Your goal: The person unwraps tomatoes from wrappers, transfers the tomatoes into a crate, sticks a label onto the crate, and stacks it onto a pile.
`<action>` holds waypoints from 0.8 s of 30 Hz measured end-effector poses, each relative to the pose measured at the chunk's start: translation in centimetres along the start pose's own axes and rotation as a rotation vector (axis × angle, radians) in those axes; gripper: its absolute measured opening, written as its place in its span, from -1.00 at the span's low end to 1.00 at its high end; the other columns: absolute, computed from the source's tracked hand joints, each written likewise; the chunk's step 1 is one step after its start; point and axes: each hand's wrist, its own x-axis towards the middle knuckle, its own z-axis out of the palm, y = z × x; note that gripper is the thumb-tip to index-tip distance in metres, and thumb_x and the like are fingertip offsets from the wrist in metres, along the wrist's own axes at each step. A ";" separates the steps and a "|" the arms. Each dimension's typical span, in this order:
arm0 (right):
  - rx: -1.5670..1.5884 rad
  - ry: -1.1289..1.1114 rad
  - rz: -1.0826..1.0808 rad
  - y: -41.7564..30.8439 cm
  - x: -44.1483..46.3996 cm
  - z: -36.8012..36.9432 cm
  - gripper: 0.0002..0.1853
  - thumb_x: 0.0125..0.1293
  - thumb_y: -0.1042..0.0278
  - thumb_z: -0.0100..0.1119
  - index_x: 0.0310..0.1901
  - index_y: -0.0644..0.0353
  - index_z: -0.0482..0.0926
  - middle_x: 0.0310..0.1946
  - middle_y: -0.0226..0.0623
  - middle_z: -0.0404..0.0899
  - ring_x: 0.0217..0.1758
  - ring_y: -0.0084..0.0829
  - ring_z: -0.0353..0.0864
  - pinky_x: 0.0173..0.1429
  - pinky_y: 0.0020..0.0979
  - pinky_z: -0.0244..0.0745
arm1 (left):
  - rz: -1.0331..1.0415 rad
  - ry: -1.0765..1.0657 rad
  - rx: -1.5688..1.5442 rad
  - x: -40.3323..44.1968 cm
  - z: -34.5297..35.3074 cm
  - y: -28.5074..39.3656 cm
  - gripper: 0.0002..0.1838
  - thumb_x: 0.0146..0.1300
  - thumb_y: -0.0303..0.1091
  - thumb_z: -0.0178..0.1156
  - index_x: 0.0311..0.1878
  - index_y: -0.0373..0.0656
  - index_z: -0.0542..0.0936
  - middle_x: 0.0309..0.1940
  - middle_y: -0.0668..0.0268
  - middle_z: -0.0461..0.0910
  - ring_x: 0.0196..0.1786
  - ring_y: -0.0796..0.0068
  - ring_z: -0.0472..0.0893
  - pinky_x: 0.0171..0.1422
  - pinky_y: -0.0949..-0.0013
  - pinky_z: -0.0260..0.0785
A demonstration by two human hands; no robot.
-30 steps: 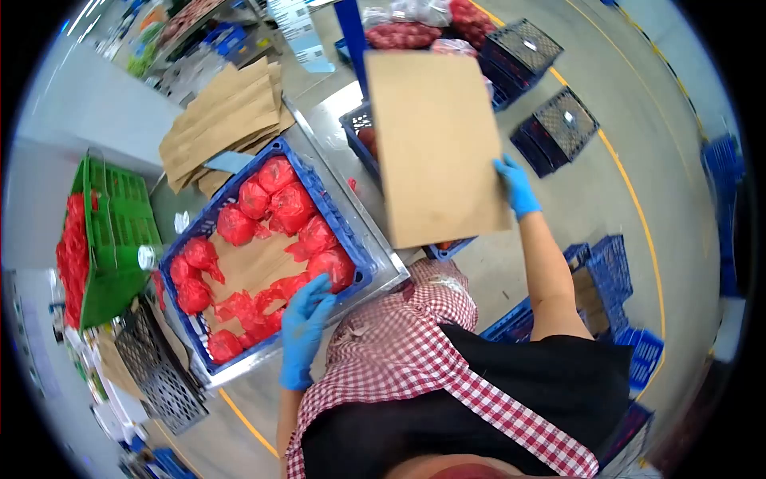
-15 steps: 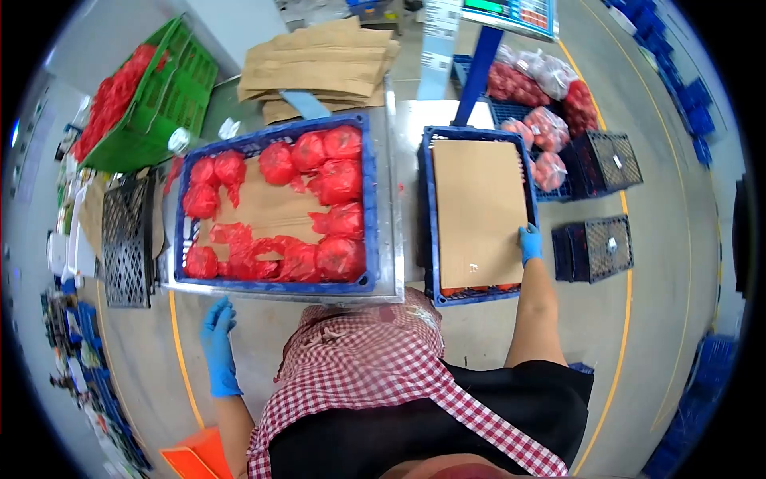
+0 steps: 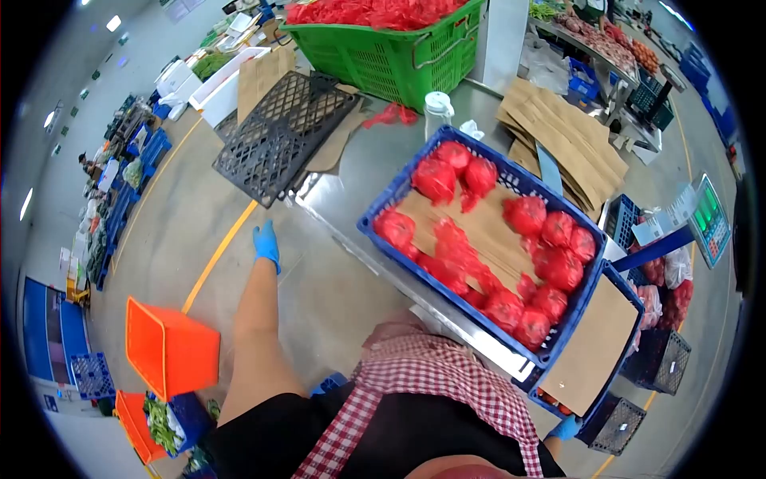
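Note:
My left hand (image 3: 267, 246), in a blue glove, reaches out over the floor with fingers apart, holding nothing. Nearest it is a black plastic crate (image 3: 283, 136) at the table's end. My right hand (image 3: 568, 427), also gloved, is at the near end of a blue crate with a cardboard sheet (image 3: 594, 343) lying over its contents. Its fingers are mostly hidden. On the metal table, another blue crate (image 3: 455, 299) holds several round red plastic bags (image 3: 558, 267) around its sides, with cardboard lining the bottom.
A green crate (image 3: 383, 64) full of red bags stands beyond the table, near a white-capped bottle (image 3: 437, 112). Flattened brown cardboard (image 3: 566, 148) is stacked behind the crate. A scale display (image 3: 710, 219) rises at right. Orange bins (image 3: 191, 351) stand on the floor at left.
My view has swung left, bringing the orange bins into sight. My left hand has stretched out toward the black crate. My right hand is now at the covered crate's near end.

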 end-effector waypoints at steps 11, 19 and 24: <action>-0.074 -0.207 0.078 7.6 -11.5 -3.5 -0.50 0.12 0.41 0.13 0.11 0.46 0.39 0.07 0.04 0.47 0.13 -0.20 0.42 0.23 -0.26 0.31 | -0.298 -0.499 -0.419 23.0 4.8 -1.7 -0.50 0.31 0.06 -0.11 0.11 -0.06 0.52 0.03 0.32 0.54 0.05 0.32 0.48 0.11 0.12 0.28; 0.108 -0.244 -0.011 7.5 -15.0 1.4 -0.60 0.09 0.39 0.19 -0.01 0.35 0.51 -0.19 -0.12 0.59 -0.24 -0.35 0.51 -0.16 -0.39 0.42 | -0.377 -0.388 -0.179 21.6 1.7 6.4 -0.70 0.28 -0.27 0.10 0.01 -0.18 0.55 -0.12 0.23 0.59 -0.22 0.32 0.57 -0.06 0.38 0.43; -0.105 -0.389 -0.104 1.3 -17.5 1.7 -0.64 0.09 0.26 0.23 -0.11 0.31 0.60 -0.17 -0.04 0.64 -0.09 -0.22 0.63 0.04 -0.31 0.47 | 0.043 -0.942 -0.568 26.5 0.3 10.3 -0.71 0.27 -0.33 0.09 0.02 -0.20 0.57 -0.29 0.34 0.58 -0.34 0.50 0.48 -0.13 0.45 0.35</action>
